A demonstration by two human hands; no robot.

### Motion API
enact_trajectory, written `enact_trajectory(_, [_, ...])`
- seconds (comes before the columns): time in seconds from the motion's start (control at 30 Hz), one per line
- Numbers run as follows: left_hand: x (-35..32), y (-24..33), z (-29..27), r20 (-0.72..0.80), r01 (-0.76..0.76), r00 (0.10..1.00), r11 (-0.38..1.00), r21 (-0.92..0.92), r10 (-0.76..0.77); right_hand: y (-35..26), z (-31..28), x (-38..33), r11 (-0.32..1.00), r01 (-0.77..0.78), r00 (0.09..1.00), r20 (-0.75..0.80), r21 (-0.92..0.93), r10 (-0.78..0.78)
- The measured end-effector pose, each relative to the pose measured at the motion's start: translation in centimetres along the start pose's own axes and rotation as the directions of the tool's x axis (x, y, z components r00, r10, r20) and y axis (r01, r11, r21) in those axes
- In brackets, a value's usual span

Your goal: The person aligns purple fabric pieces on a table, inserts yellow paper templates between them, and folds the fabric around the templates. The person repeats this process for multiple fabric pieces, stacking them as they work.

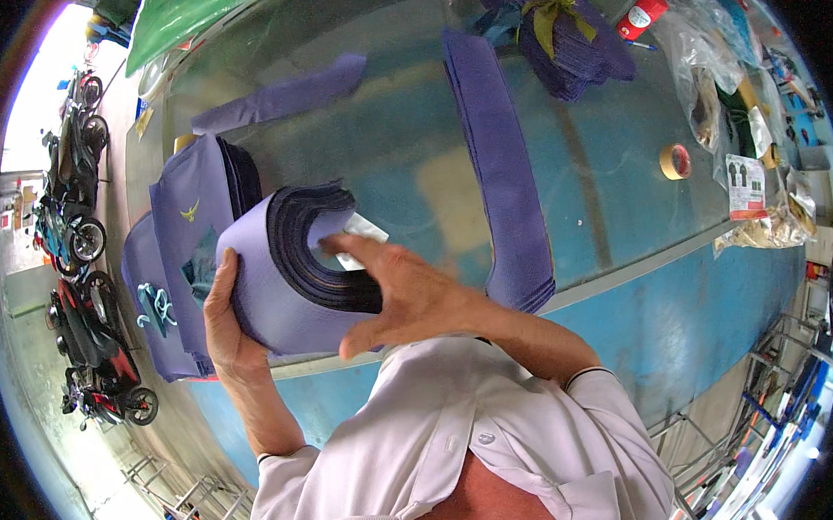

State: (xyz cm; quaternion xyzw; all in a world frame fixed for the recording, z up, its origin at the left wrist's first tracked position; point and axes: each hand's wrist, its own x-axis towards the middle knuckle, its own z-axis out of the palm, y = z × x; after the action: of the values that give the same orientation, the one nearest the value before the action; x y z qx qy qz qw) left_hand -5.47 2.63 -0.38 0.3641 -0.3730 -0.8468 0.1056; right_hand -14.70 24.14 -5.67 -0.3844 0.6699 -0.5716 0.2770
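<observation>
— While the thick curled stack of purple non-woven fabric pieces (290, 273) sits bent over like that, which hand has it?

— The left hand (227, 331). Its grip is closed on the stack from underneath and outside, thumb up along the near-left edge. The right hand (406, 292) lies across the open end of the curl with fingers spread flat, fingertips reaching in toward a small white paper slip (357, 239) tucked among the layers. That hand is open, clamping nothing.

— Where is the stack against the bench?

— Held up just over the near edge of the blue-green glass-topped bench (393, 157). The fold's axis runs roughly from near left to far right, and the layered edges face the right hand, so that hand is nearer the slip.

— Room around it?

— Tight on the left: a pile of flat purple fabric bags (190, 222) lies just beside the left hand. To the right, a long flat stack of purple strips (500, 161) runs away across the bench. Between them the surface is bare; the tape roll (675, 162) is well apart.
</observation>
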Motion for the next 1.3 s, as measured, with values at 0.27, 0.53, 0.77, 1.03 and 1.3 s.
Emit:
enact_trajectory(0.27, [4.2, 0.0, 5.0, 0.098, 0.055, 0.993, 0.991, 0.125, -0.068, -1.8, 0.6, -0.1, 0.977, -0.211, 0.971, -0.113, 0.017, 0.212])
enact_trajectory(0.53, [8.4, 4.4, 9.6, 0.234, -0.116, 0.97, 0.975, 0.191, 0.069, -3.5, -1.5, 3.9, 0.989, -0.132, 0.937, -0.316, 0.07, 0.147])
enact_trajectory(0.77, [14.7, -8.0, 0.1, 0.22, 0.121, 0.951, 0.919, 0.376, -0.215, 7.1, 4.0, -0.3, 0.912, -0.298, 0.865, -0.324, 0.282, 0.383])
enact_trajectory(1.03, [17.2, -19.8, -6.9, 0.06, 0.209, 0.963, 0.866, 0.454, -0.264, 19.8, 8.8, -4.1, 0.469, -0.537, 0.658, 0.001, 0.701, 0.753])
enact_trajectory(1.3, [10.6, -24.7, -9.3, 0.058, 0.09, 0.987, 0.814, 0.574, -0.15, 20.1, 8.3, -7.6, 0.523, -0.672, 0.559, -0.105, 0.525, 0.823])
